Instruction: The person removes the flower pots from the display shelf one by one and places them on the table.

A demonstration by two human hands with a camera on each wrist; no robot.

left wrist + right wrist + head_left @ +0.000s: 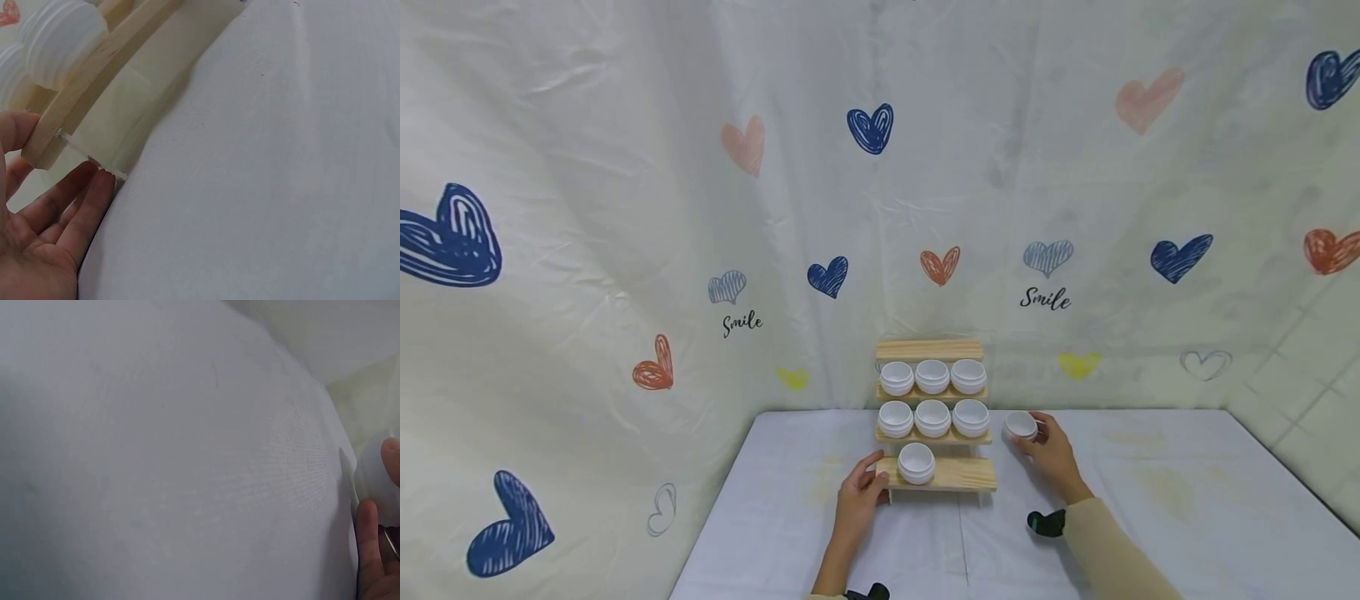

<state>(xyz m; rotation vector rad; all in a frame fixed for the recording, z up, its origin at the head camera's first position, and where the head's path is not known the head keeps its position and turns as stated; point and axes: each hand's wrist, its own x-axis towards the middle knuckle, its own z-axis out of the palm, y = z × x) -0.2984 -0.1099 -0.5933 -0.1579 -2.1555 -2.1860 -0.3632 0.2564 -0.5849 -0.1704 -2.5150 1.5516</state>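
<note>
Lower centre of frame: wooden stand point(952, 437) carried seven white cups point(932, 418) — three on each of two steps, one on the lowest step point(966, 473). Right hand point(1056, 458) pinched an eighth cup point(1020, 427), right of the stand; table contact unclear. Left hand point(856, 495) gripped the lowest step's left end. Judged mostly filled — held cup unplaced, bare wood right of the lowest cup.

Table point(1225, 508): near edge cut off. Right hand point(372, 569) and cup point(371, 481): cropped in right wrist view. Left hand point(857, 493): partly hidden at stand's point(964, 473) near left corner.
</note>
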